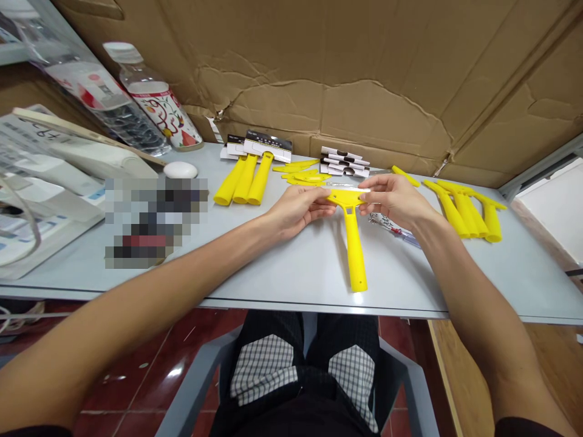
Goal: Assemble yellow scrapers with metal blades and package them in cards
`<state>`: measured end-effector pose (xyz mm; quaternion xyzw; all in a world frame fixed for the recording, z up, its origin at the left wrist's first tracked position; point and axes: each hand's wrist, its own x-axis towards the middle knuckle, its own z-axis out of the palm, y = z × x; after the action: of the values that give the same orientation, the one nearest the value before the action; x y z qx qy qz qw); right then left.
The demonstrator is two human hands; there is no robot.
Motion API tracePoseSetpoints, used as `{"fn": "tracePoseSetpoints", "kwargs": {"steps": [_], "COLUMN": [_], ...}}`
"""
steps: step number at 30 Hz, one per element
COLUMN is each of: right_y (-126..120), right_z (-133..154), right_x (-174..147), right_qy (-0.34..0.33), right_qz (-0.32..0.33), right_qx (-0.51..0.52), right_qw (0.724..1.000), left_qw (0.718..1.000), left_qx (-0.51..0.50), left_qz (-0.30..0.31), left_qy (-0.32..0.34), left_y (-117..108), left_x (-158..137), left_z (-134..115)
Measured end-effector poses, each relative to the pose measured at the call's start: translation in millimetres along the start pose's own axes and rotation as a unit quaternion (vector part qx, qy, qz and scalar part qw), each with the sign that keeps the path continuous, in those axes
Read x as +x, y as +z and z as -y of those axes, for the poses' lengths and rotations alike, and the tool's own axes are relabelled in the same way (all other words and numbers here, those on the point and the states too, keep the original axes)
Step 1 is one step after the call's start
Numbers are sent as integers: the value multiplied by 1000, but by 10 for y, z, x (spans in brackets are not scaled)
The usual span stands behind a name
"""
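A yellow scraper lies between my hands above the table, its handle pointing toward me. My left hand pinches the left end of its wide head. My right hand grips the right end, thumb and fingers closed on it. Along the head's far edge runs a thin, shiny blade-like strip. Just beyond my hands are several flat yellow pieces and a stack of dark-and-white packets. Under my right hand lie small metal screws beside a screwdriver with a clear handle, partly hidden by my wrist.
Yellow scrapers with black-and-white cards lie at left; several yellow handles lie at right. Two bottles, a white oval object and white boxes occupy the left side. Cardboard stands behind the grey table.
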<state>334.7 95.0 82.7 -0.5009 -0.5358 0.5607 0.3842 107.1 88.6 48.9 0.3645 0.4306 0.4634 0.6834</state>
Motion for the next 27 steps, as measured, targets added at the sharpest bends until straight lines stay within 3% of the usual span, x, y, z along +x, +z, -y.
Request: {"fn": "tracePoseSetpoints", "kwargs": {"steps": [6, 12, 22, 27], "right_y": [39, 52, 43, 107], "right_z": [-32, -54, -62, -77], "right_x": [12, 22, 5, 4], "right_qy": [9, 12, 24, 32], "right_qz": [11, 9, 64, 44], "right_qx": [21, 32, 37, 5], "right_qw": [1000, 999, 997, 998], "left_qw": [998, 999, 999, 998], "left_qx": [-64, -37, 17, 39], "left_qz": [-2, 10, 5, 8], "left_qy": [8, 2, 39, 41], "left_y": [8, 7, 45, 55], "left_x": [0, -16, -56, -72], "left_z": [40, 55, 38, 48]}}
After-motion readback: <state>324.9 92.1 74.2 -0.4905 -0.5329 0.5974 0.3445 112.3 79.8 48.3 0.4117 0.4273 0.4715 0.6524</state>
